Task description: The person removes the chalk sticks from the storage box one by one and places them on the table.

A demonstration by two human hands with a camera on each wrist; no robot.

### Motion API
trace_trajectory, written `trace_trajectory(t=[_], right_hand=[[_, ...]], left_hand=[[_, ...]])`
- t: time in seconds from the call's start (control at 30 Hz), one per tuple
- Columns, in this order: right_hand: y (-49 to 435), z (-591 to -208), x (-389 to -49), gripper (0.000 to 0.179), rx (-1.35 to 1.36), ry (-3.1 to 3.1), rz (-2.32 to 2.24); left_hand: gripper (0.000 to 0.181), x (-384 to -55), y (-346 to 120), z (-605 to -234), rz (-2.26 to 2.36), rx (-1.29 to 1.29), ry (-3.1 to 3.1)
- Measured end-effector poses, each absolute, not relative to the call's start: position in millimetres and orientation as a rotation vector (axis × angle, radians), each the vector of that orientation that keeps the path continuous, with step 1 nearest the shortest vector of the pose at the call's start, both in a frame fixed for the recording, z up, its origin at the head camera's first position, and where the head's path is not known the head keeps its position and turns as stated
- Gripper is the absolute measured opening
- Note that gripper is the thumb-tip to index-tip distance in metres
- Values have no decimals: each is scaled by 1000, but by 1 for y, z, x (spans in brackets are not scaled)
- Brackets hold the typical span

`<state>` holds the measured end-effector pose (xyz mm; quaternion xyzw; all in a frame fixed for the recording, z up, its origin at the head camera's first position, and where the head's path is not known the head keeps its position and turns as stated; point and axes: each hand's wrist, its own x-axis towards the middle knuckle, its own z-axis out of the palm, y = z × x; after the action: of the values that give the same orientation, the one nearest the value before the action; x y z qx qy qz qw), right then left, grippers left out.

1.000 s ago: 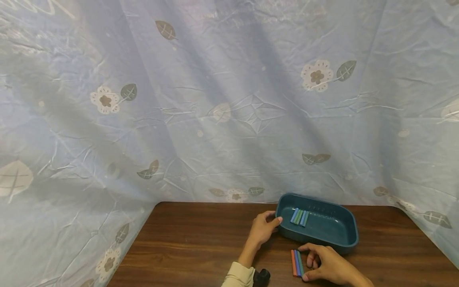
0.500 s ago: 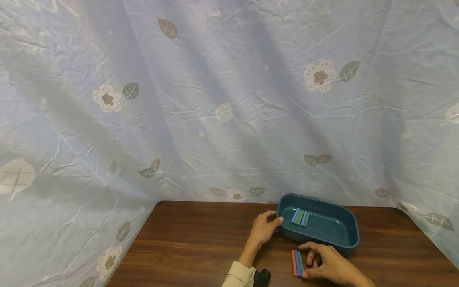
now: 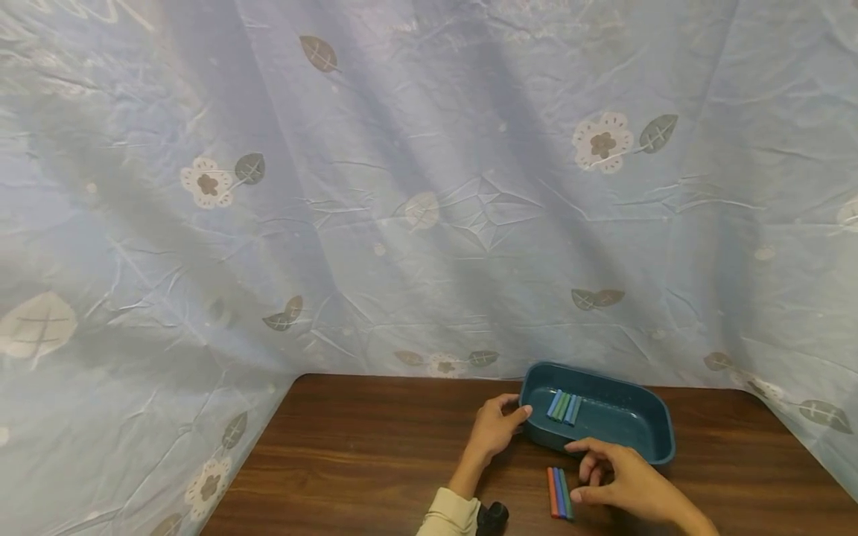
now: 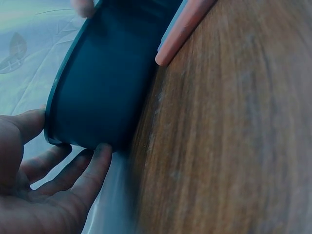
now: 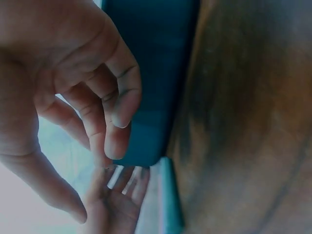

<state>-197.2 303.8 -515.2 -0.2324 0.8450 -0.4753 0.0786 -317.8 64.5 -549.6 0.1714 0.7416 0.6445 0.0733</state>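
Observation:
A dark blue-green rectangular dish (image 3: 613,426) stands at the back right of the table. Its left end is held by my left hand (image 3: 492,428), thumb at the rim and fingers against the outer wall (image 4: 92,112). Several blue and green sticks (image 3: 564,407) lie side by side inside. In front of the dish, an orange stick (image 3: 553,493), a blue stick (image 3: 559,493) and a green stick (image 3: 567,494) lie in a row on the wood. Just right of them hovers my right hand (image 3: 626,480), holding nothing, thumb and forefinger spread, other fingers loosely curled.
The brown wooden table (image 3: 355,454) extends left and right of the dish. Behind it hangs a pale blue curtain (image 3: 402,298) with flowers and leaves. A small black object (image 3: 492,516) is beside my left cuff.
My right hand has risen and moved slightly right, its thumb drawing away from the green stick. The three sticks stay in their row, and my left hand keeps its hold on the dish.

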Motion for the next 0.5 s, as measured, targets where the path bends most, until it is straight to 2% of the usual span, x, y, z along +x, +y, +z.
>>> trace_trajectory(t=[0.2, 0.5], right_hand=[[307, -503, -197, 59, -706, 2593, -1448], [305, -483, -203, 62, -573, 2729, -1427]], left_hand=[[47, -319, 66, -550, 1943, 516, 2220], [43, -317, 63, -549, 1946, 522, 2228]])
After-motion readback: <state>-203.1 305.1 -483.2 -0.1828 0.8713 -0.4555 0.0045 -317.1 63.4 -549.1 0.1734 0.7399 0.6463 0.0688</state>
